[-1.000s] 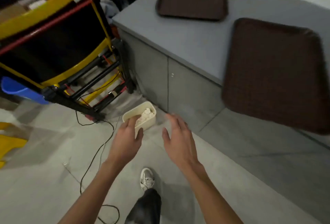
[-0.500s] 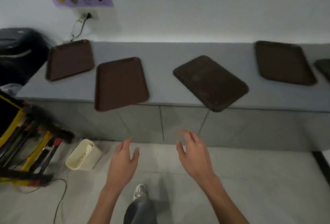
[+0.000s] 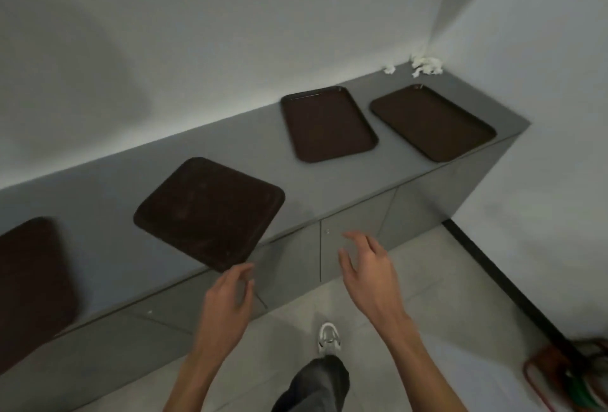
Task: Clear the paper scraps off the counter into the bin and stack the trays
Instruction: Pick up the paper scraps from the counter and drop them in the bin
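Several dark brown trays lie apart on the grey counter [image 3: 269,145]. One tray [image 3: 210,211] sits askew with a corner over the front edge, another tray [image 3: 325,124] lies further right, a third tray [image 3: 431,122] sits near the counter's right end, and part of one more tray [image 3: 29,283] shows at the left edge. White paper scraps [image 3: 426,65] are heaped in the far right corner of the counter against the wall. My left hand [image 3: 227,300] hovers empty just below the askew tray's corner. My right hand [image 3: 371,273] is raised in front of the cabinet doors, fingers spread, holding nothing. The bin is out of view.
Grey cabinet doors [image 3: 355,237] run below the counter. A white wall [image 3: 543,115] closes off the right end. My shoe [image 3: 329,337] stands on the tiled floor. Red and green items [image 3: 572,378] lie on the floor at lower right.
The view has swung right from the bin on the floor along the counter to its right end, where the paper scraps now show. Both hands stay empty in front of me.
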